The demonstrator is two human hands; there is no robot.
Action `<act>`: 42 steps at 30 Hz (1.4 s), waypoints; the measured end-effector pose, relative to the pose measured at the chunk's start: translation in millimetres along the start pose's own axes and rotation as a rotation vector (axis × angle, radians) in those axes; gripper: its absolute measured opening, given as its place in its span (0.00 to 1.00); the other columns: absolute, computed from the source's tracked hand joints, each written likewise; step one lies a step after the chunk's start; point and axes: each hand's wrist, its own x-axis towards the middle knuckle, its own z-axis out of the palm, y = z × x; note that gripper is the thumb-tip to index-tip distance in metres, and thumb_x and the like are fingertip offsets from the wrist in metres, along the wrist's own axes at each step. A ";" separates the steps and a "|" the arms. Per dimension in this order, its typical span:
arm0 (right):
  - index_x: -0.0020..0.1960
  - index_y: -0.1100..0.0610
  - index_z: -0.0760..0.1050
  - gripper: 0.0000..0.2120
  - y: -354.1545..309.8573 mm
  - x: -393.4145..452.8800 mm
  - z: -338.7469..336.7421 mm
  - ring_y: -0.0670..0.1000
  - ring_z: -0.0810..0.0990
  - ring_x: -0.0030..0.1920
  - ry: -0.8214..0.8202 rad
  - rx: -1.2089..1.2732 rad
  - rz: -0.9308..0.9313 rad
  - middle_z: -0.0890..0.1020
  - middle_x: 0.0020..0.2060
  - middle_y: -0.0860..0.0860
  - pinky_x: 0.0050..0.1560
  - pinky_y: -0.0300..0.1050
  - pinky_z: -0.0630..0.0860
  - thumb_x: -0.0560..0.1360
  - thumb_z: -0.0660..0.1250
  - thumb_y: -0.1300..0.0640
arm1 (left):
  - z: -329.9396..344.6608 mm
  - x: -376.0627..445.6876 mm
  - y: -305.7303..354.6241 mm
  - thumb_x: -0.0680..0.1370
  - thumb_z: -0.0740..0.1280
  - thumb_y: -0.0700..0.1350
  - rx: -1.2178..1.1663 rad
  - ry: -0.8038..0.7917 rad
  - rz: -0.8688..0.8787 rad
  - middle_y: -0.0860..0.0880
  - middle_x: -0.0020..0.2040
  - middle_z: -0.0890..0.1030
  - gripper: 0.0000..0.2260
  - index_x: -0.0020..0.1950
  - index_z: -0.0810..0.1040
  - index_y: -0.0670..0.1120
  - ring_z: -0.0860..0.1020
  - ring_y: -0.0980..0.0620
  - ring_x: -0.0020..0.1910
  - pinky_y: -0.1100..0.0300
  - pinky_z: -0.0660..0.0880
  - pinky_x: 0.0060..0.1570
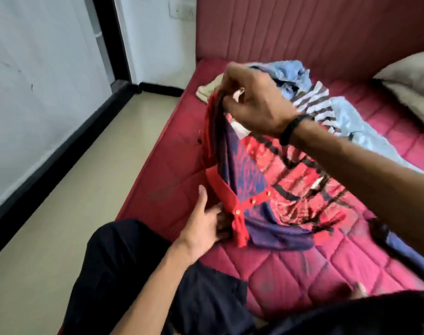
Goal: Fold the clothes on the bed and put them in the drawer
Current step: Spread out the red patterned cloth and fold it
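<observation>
The person sits at the near left edge of the bed [290, 267], whose quilted maroon cover fills the right of the view, and works on 1 garment: a red and navy shirt [252, 189] with a red collar and a red button placket. The right hand [254, 102] is raised over the middle of the bed with its fingers pinched shut on a bunched part of the shirt, lifting that end clear of the cover while the rest drapes down toward the near side. The left hand [203, 223] lies low against the collar end; its thumb is stretched out and the fingers go under the cloth, so I cannot tell whether they clasp it or only steady it.

Judged from this, the step in hand is the folding of this shirt, and it looks early: the cloth is gathered and twisted, not laid flat. Beyond the raised hand, toward the headboard [315, 30], a loose pile of clothes [310, 93] with pale blue and striped pieces waits unfolded, with a beige piece [206, 89] at its left. A pillow [409, 78] sits at the far right.

The next move calls for spreading the shirt flat so the sides can be turned in evenly. No drawer is in view.
</observation>
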 end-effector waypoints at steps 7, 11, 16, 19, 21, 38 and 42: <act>0.47 0.56 0.73 0.07 -19.7 39.4 -141.3 0.57 0.84 0.35 0.391 0.043 0.142 0.84 0.37 0.55 0.35 0.58 0.81 0.70 0.61 0.60 | 62.5 6.3 11.3 0.62 0.84 0.58 0.753 -0.144 0.405 0.57 0.52 0.83 0.29 0.59 0.84 0.50 0.78 0.59 0.49 0.60 0.76 0.56; 0.46 0.56 0.73 0.05 -39.7 48.8 -214.4 0.52 0.86 0.32 0.583 0.039 0.171 0.84 0.37 0.56 0.35 0.55 0.83 0.71 0.63 0.61 | 127.9 16.7 44.9 0.65 0.83 0.56 0.824 -0.075 0.594 0.57 0.57 0.84 0.27 0.62 0.81 0.56 0.81 0.61 0.56 0.62 0.78 0.57; 0.43 0.51 0.73 0.06 -58.7 63.5 -287.0 0.51 0.86 0.33 0.779 0.038 0.219 0.84 0.38 0.54 0.38 0.54 0.85 0.68 0.62 0.60 | 199.8 33.7 99.3 0.72 0.80 0.45 0.567 -0.034 0.729 0.50 0.50 0.87 0.18 0.58 0.79 0.50 0.85 0.51 0.50 0.57 0.81 0.50; 0.42 0.51 0.73 0.07 -65.1 64.3 -324.5 0.54 0.86 0.35 0.879 0.065 0.239 0.84 0.40 0.57 0.39 0.59 0.84 0.68 0.62 0.61 | 234.0 22.9 128.4 0.78 0.73 0.37 0.328 -0.191 0.570 0.53 0.48 0.86 0.11 0.57 0.80 0.47 0.85 0.55 0.48 0.58 0.81 0.49; 0.42 0.49 0.73 0.07 -66.5 62.5 -347.6 0.56 0.86 0.40 0.925 0.015 0.251 0.84 0.42 0.56 0.40 0.58 0.84 0.67 0.62 0.59 | 250.5 14.9 146.5 0.79 0.69 0.34 0.247 -0.263 0.534 0.52 0.48 0.87 0.09 0.54 0.83 0.46 0.85 0.56 0.48 0.56 0.80 0.52; 0.55 0.50 0.79 0.20 1.6 -26.1 -413.4 0.60 0.82 0.44 0.978 -0.216 0.472 0.84 0.47 0.59 0.43 0.47 0.79 0.69 0.57 0.62 | 270.7 -165.9 457.7 0.67 0.79 0.62 2.127 0.367 0.966 0.53 0.31 0.80 0.19 0.40 0.84 0.47 0.75 0.54 0.31 0.62 0.68 0.32; 0.51 0.58 0.85 0.15 -13.3 -36.8 -374.3 0.59 0.80 0.50 0.599 -0.485 0.323 0.81 0.47 0.59 0.51 0.45 0.75 0.67 0.68 0.59 | 249.7 -173.6 461.7 0.72 0.79 0.52 2.198 0.506 0.921 0.48 0.32 0.80 0.13 0.41 0.85 0.43 0.76 0.49 0.33 0.52 0.74 0.37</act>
